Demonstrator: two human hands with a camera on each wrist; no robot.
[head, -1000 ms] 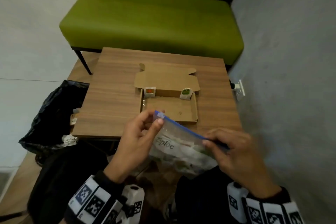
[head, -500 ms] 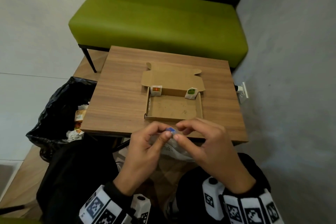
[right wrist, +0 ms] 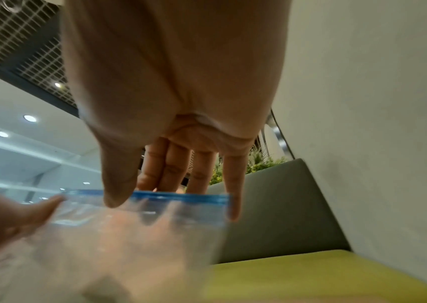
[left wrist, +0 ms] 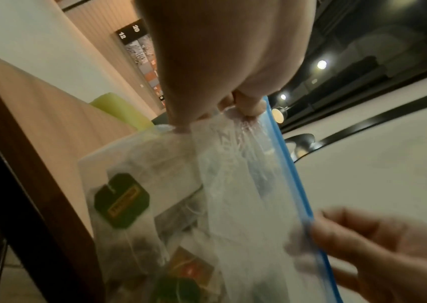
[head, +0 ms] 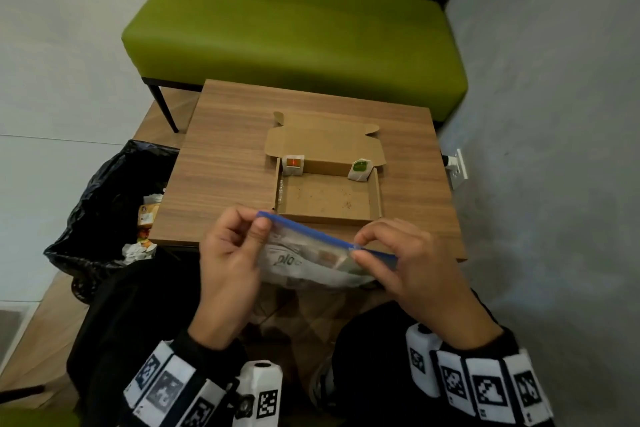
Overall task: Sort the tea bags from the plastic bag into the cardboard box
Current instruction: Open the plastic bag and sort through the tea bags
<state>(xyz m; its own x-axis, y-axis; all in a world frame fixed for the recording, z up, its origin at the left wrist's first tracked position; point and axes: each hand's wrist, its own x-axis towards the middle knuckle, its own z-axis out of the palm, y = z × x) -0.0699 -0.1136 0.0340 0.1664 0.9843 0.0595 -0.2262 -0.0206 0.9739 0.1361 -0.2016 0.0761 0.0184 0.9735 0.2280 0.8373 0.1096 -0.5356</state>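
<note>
A clear plastic zip bag (head: 304, 262) with a blue seal strip (head: 304, 227) hangs in front of the table's near edge, with several tea bags (left wrist: 122, 199) showing through it. My left hand (head: 258, 224) pinches the left end of the seal. My right hand (head: 358, 248) pinches the strip further right, thumb in front and fingers behind (right wrist: 170, 178). An open cardboard box (head: 327, 215) lies on the wooden table (head: 221, 163), lid folded back. One tea bag with a red label (head: 293, 165) leans in its far left corner, one with a green label (head: 360, 170) in its far right corner.
A green bench (head: 291, 28) stands behind the table. A black rubbish bag (head: 100, 204) with wrappers sits on the floor to the left. A grey wall with a white socket (head: 459, 168) closes the right side. My dark-clothed legs are below the bag.
Half a second ago both hands met at one point on the seal. Now the right hand has slid away to the right along the blue strip, and the bag hangs stretched between them.
</note>
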